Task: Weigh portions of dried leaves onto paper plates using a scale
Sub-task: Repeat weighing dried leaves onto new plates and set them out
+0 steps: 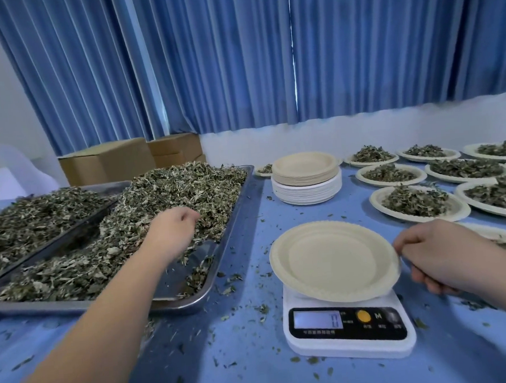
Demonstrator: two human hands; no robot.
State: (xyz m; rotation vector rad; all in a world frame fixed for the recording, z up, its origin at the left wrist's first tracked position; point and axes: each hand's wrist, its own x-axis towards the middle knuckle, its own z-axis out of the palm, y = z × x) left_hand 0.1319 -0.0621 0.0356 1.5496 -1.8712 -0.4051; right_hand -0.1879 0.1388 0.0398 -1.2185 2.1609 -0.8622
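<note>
Most of the desk point(255, 354) out at 9 to 10 o'clock from the scale point(350, 348) goes to the steel tray point(45, 306). The dried leaves point(186, 189) you are portioning are heaped in it, deepest toward its far end. Filled plates point(377, 201) spread across 1 to 3 o'clock, and the stack of spare plates point(306, 185) stands at 12. The empty plate point(330, 260) rests on the scale and hides its platform. The display point(317, 319) shows what looks like a zero, though it is blurred.

You seem to be starting a fresh portion, with the plate seated and a first handful about to come. Let the plate settle flat and centred, then lift your fingers off its rim before you trust any reading, since a touch will likely load the scale. Bring modest handfuls, drop them mid-plate, and finish with pinches near the target. The leaves look light and flaky, so carry them low to keep from adding to the crumbs point(263, 309) on the desk.

Your left grip point(174, 228) is down in the heap with its fingers curled, but you cannot tell from here whether it grasps any leaves. Your right grip point(433, 254) pinches the empty plate's rim at its 3 o'clock edge, thumb on top and fingers underneath.
</note>
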